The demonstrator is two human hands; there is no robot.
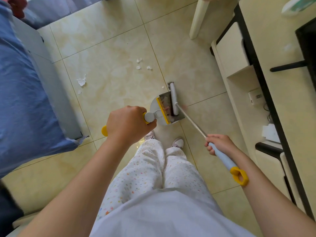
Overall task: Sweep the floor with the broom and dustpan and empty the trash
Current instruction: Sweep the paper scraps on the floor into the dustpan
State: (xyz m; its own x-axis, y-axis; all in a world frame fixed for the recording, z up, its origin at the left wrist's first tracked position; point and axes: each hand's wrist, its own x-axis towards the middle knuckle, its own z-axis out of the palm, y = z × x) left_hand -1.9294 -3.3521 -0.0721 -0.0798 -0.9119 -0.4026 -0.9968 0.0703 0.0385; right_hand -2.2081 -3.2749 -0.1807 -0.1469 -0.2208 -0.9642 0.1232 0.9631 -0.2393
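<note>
L hand (127,124) fist round dustpan (164,108) handle, R hand (219,144) grips broom (173,98) pole; broom head at pan mouth, paper scraps (142,65) ahead-left on floor (111,48), nearer L

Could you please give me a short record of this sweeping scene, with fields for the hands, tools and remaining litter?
left hand: grips the dustpan handle
right hand: grips the broom handle
broom position: head at the dustpan's mouth
litter: white paper scraps unswept on the tiled floor, between dustpan and bed
</note>
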